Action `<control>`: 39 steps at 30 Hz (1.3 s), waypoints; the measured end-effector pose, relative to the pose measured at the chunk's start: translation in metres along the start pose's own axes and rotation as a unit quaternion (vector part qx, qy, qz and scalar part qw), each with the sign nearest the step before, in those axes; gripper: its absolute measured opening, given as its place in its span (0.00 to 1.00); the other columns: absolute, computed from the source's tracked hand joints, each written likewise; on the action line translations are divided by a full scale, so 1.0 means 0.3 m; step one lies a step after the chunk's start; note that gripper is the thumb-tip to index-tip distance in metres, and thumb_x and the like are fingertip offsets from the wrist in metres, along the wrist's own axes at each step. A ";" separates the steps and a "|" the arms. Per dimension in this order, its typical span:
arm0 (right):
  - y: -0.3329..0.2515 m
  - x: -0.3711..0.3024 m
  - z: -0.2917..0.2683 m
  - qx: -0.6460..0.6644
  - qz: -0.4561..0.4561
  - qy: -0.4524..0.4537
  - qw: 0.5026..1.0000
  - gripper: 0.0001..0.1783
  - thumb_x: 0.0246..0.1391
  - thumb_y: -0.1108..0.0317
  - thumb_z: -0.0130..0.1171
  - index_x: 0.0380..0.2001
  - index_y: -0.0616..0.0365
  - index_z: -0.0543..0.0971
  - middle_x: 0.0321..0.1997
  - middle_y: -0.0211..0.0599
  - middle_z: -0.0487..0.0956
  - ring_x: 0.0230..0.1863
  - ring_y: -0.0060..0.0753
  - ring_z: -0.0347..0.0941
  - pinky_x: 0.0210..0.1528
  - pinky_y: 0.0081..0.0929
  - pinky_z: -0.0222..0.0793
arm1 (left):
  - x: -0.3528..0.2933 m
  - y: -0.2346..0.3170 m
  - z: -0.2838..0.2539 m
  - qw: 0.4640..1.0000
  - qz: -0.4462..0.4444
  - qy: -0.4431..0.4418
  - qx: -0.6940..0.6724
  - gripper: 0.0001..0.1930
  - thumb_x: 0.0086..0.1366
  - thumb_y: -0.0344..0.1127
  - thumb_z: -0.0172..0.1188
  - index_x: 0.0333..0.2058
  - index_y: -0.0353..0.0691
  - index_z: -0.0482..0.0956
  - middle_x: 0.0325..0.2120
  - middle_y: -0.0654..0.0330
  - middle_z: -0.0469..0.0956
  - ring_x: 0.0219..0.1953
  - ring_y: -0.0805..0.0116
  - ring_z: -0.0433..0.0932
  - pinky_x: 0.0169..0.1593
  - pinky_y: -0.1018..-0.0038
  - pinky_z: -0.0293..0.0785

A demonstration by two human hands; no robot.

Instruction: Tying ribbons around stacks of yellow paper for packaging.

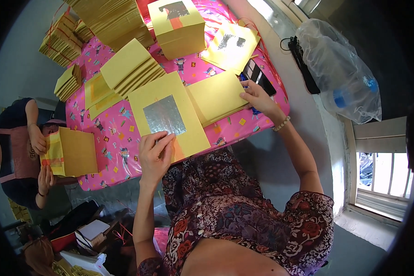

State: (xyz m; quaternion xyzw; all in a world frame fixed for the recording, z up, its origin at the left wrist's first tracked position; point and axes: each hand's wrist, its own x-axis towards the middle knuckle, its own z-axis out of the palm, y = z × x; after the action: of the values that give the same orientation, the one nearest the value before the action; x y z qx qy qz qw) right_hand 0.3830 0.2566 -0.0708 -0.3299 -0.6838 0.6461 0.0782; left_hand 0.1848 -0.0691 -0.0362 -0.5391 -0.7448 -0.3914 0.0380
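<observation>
In front of me lies a yellow paper sheet (145,94) with a silver foil square (164,116) in its middle. My left hand (155,155) rests over its near edge, fingers bent and their tips on the foil's lower border. Nothing shows gripped in it. Just right of the sheet, and partly under its edge, is a small pile of folded yellow papers (216,96). My right hand (261,99), with a beaded bracelet at the wrist, pinches the pile's right edge between thumb and fingers.
Folded yellow bundles (131,66) and tall paper stacks (179,39) fill the far side of the pink patterned tablecloth (112,158). A dark phone (262,80) lies beyond my right hand. At the left, another person's hands (39,142) hold a yellow stack. A clear plastic bag (340,69) hangs right.
</observation>
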 end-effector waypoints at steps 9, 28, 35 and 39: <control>-0.004 -0.017 0.051 -0.257 -0.054 0.081 0.962 0.18 0.62 0.68 0.55 0.54 0.62 0.70 0.42 0.41 0.80 0.38 0.34 0.79 0.35 0.32 0.76 | 0.000 -0.008 -0.001 1.000 0.002 0.004 0.005 0.15 0.55 0.25 0.67 0.42 0.45 0.85 0.39 0.61 0.81 0.41 0.59 0.77 0.44 0.67 0.72; -0.312 -0.205 0.393 -0.382 -0.422 -0.183 0.801 0.23 0.47 0.59 0.71 0.45 0.55 0.77 0.39 0.37 0.75 0.43 0.42 0.75 0.44 0.37 0.72 | -0.015 0.055 -0.163 0.991 -0.045 -0.119 -0.036 0.17 0.51 0.36 0.74 0.38 0.40 0.81 0.37 0.58 0.74 0.42 0.56 0.74 0.45 0.64 0.72; -0.277 -0.154 0.451 -0.441 -0.449 -0.207 0.749 0.21 0.47 0.56 0.70 0.39 0.54 0.74 0.38 0.36 0.72 0.42 0.42 0.73 0.41 0.38 0.71 | -0.009 0.022 -0.165 0.986 -0.008 -0.168 0.016 0.19 0.49 0.41 0.75 0.36 0.41 0.79 0.34 0.59 0.73 0.41 0.56 0.74 0.42 0.63 0.72; -0.289 -0.131 0.433 -0.379 -0.430 -0.235 0.785 0.16 0.49 0.58 0.69 0.34 0.55 0.76 0.35 0.36 0.74 0.39 0.42 0.75 0.39 0.38 0.71 | -0.012 -0.004 -0.165 0.984 -0.030 -0.161 -0.072 0.12 0.51 0.38 0.74 0.31 0.41 0.82 0.29 0.62 0.76 0.34 0.61 0.76 0.36 0.66 0.72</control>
State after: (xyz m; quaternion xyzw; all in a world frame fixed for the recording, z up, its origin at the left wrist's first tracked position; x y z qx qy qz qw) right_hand 0.3135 0.1315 0.0030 0.1572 -0.9418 0.2924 0.0530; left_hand 0.1672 -0.1028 -0.0045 -0.5738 -0.7271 -0.3527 -0.1332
